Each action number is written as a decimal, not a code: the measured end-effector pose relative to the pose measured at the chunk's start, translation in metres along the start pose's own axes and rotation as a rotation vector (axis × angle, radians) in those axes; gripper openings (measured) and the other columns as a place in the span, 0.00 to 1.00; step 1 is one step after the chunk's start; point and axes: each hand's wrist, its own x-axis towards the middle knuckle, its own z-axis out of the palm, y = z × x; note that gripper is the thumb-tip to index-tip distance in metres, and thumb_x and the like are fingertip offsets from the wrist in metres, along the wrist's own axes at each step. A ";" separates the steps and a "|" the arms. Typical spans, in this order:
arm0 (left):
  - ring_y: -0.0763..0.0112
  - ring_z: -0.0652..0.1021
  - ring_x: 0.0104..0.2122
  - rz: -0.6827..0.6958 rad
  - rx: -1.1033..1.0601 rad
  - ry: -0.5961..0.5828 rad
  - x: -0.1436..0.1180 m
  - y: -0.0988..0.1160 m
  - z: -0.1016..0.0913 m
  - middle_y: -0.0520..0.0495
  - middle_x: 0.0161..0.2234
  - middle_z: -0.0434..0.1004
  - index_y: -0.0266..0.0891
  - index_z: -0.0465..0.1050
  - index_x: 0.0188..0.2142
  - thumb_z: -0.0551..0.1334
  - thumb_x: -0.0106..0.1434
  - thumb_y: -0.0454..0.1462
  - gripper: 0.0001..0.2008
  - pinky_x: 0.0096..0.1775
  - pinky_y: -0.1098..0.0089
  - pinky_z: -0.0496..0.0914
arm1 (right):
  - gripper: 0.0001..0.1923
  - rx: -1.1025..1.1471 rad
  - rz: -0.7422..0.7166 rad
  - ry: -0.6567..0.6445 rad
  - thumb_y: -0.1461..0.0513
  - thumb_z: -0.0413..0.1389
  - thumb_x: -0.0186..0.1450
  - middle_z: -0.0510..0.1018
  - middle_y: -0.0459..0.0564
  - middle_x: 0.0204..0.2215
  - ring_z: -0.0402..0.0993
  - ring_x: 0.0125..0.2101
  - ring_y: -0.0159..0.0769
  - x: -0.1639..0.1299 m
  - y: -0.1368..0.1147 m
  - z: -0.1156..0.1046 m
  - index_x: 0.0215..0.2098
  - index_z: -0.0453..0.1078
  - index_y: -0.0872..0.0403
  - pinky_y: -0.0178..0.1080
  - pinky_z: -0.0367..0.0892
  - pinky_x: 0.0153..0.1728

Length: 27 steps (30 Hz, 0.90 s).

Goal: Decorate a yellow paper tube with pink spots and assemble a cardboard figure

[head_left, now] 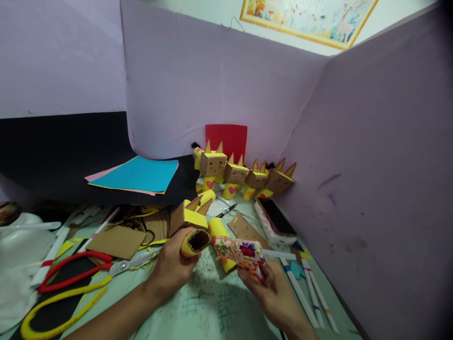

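From the head view, your left hand (173, 267) is gripping a yellow paper-wrapped cardboard tube (194, 242), its open end facing you above the table; your right hand (271, 283) is clutching a floral-patterned glue gun (240, 251), nozzle nearly touching the tube's rim.

Two bare forearms come in from the bottom edge, each ending in an uncovered hand: the left hand (171, 269) and the right hand (272, 290). No sleeve shows on either arm (both are bare up to the frame edge), and no glove.
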 end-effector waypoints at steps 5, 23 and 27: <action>0.64 0.77 0.40 -0.012 0.007 -0.011 0.000 0.000 -0.001 0.47 0.40 0.77 0.40 0.68 0.43 0.60 0.53 0.30 0.16 0.42 0.66 0.71 | 0.18 -0.047 -0.061 -0.039 0.49 0.58 0.59 0.81 0.54 0.31 0.76 0.33 0.44 -0.002 -0.002 0.001 0.35 0.76 0.56 0.42 0.72 0.38; 0.64 0.78 0.39 -0.008 0.013 0.004 -0.001 -0.002 0.001 0.47 0.40 0.78 0.40 0.69 0.42 0.60 0.54 0.31 0.14 0.41 0.68 0.71 | 0.18 -0.050 -0.004 -0.043 0.50 0.60 0.58 0.80 0.55 0.31 0.75 0.33 0.44 -0.005 0.004 0.004 0.35 0.77 0.56 0.43 0.71 0.39; 0.65 0.78 0.39 -0.004 0.002 0.001 -0.001 -0.001 0.001 0.48 0.39 0.78 0.40 0.69 0.42 0.60 0.54 0.30 0.14 0.41 0.68 0.71 | 0.19 -0.006 0.018 -0.051 0.50 0.62 0.56 0.81 0.56 0.33 0.76 0.35 0.45 -0.005 0.004 0.005 0.37 0.76 0.56 0.44 0.72 0.40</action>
